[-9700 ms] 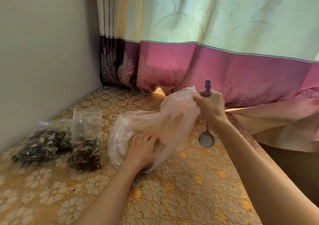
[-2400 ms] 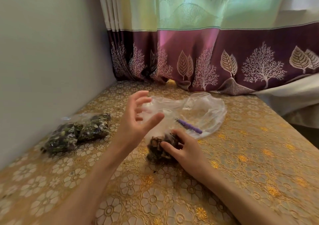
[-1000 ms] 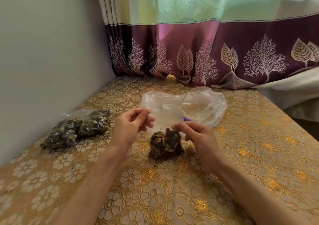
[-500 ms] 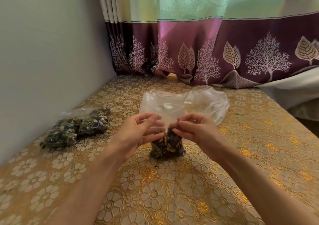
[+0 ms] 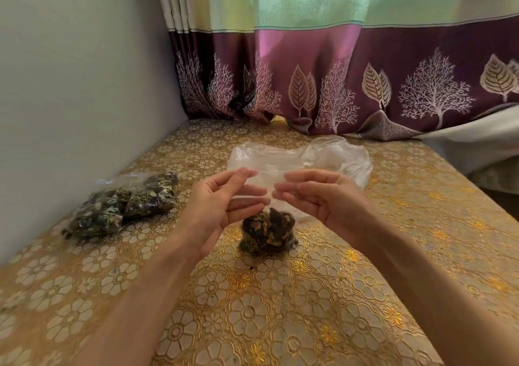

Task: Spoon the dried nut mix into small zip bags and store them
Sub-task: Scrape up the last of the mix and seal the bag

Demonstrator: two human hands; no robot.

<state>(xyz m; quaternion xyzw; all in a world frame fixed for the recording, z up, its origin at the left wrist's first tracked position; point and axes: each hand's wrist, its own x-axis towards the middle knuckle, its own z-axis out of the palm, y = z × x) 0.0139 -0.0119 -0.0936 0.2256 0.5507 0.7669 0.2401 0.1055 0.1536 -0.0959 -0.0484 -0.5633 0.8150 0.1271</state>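
**Corner by a curtained window**

Plain pale grey wall on the left, meeting a long curtain at the far corner. Pale green upper cloth, lit from behind; dark purple lower band with white trees and leaves. Gold floral-patterned surface beneath, reaching back to the curtain hem

Small clear plastic zip bag, standing upright at centre on the gold floral cloth, lower part packed with dark brown and yellowish dried nut mix, transparent top reaching up between the two hands. Two more filled clear zip bags of the same dark mix, lying flat side by side, touching, near the wall on the left. Large crumpled clear plastic bag, looking nearly empty, spread flat just behind the upright one.
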